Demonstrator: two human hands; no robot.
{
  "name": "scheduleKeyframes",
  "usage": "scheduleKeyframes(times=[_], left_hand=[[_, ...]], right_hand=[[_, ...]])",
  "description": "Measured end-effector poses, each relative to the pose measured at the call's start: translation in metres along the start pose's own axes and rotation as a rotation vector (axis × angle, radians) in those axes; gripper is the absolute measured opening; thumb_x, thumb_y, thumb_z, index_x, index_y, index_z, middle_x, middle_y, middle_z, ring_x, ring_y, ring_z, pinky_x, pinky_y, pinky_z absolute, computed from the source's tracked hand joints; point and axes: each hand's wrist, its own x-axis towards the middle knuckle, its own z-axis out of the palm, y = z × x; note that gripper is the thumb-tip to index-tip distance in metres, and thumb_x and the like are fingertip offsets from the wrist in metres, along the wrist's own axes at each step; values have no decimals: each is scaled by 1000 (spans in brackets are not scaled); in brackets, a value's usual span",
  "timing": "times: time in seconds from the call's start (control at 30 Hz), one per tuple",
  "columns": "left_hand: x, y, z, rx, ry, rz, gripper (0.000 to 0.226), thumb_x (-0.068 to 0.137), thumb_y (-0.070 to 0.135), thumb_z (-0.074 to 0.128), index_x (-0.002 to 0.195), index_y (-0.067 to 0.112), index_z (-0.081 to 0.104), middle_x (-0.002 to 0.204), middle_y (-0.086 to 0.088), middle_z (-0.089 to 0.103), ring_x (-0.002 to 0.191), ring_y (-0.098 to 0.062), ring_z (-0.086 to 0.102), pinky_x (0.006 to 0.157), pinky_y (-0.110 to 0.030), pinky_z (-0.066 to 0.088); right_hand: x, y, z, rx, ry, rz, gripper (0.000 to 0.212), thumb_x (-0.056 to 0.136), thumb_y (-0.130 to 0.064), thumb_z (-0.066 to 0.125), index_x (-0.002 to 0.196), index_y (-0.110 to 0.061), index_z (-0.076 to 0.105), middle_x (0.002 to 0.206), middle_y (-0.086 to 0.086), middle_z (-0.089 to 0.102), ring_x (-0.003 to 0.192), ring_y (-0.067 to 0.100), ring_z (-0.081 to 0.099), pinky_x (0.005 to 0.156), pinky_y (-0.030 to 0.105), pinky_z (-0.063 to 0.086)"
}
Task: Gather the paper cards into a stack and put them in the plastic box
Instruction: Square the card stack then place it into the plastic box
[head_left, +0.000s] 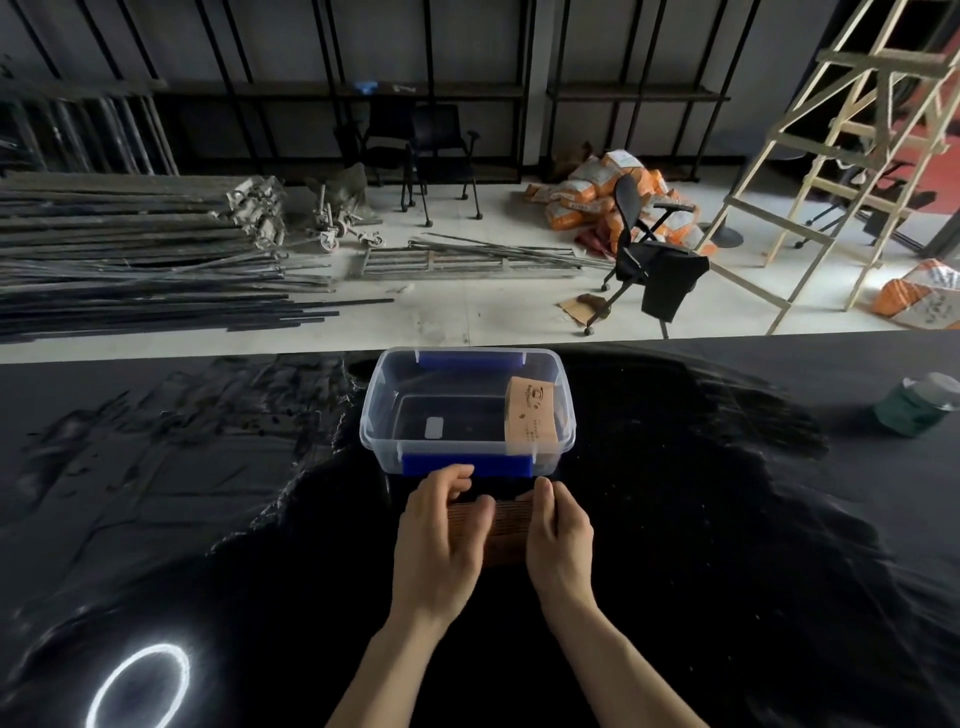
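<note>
Brown paper cards (501, 525) form a stack clamped between both hands: left hand (441, 540) grip closed on its left edge, right hand (558, 535) grip closed on the right. Long axis looks left-right. The plastic box (467, 410) lies straight ahead, its near wall just beyond the fingertips; another card bundle (532, 415) leans inside. Stack's underside hidden; card count unreadable. Black worktop (727, 519).

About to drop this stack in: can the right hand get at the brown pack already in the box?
Probably yes: the plastic box has no lid, and the brown pack leans on its right wall, beyond the right hand.
</note>
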Motion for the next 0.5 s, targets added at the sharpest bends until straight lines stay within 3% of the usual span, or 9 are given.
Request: scheduleKeyframes(times=[0.1, 0.2, 0.27, 0.37, 0.5], left_hand=[[7, 13, -16, 298, -319, 212, 60, 81, 48, 67, 137, 40, 45, 132, 19, 55, 123, -2, 49, 109, -28, 41], [13, 23, -15, 502, -544, 195, 69, 81, 29, 73, 141, 41, 41, 134, 13, 56, 124, -12, 54, 110, -35, 45], [12, 21, -12, 544, -559, 155, 65, 83, 20, 73, 139, 37, 44, 133, 11, 57, 124, -15, 57, 108, -36, 48], [5, 13, -12, 499, -560, 88, 64, 83, 20, 77, 136, 39, 47, 134, 15, 57, 123, -11, 59, 107, -34, 50], [0, 6, -21, 37, -321, -90, 51, 79, 39, 81, 125, 35, 58, 120, 15, 69, 111, -4, 67, 98, -29, 57]], right_hand=[[-1, 3, -3, 14, -15, 42, 35, 107, -27, 49, 80, -14, 66, 72, 5, 70, 62, 8, 63, 57, 22, 53], [-5, 9, -6, 33, -40, 101, 36, 106, -30, 49, 80, -13, 67, 76, 8, 72, 70, 24, 67, 64, 34, 57], [-10, 12, -7, 44, -86, 139, 35, 106, -33, 50, 83, -13, 69, 79, 7, 74, 77, 27, 72, 71, 39, 62], [-20, 9, -14, 112, -161, 190, 30, 99, -45, 59, 92, -19, 71, 87, 3, 77, 83, 19, 75, 78, 38, 63], [-24, -8, -31, 287, -249, 198, 34, 85, -44, 76, 113, -27, 68, 104, 1, 79, 96, 16, 76, 83, 35, 62]])
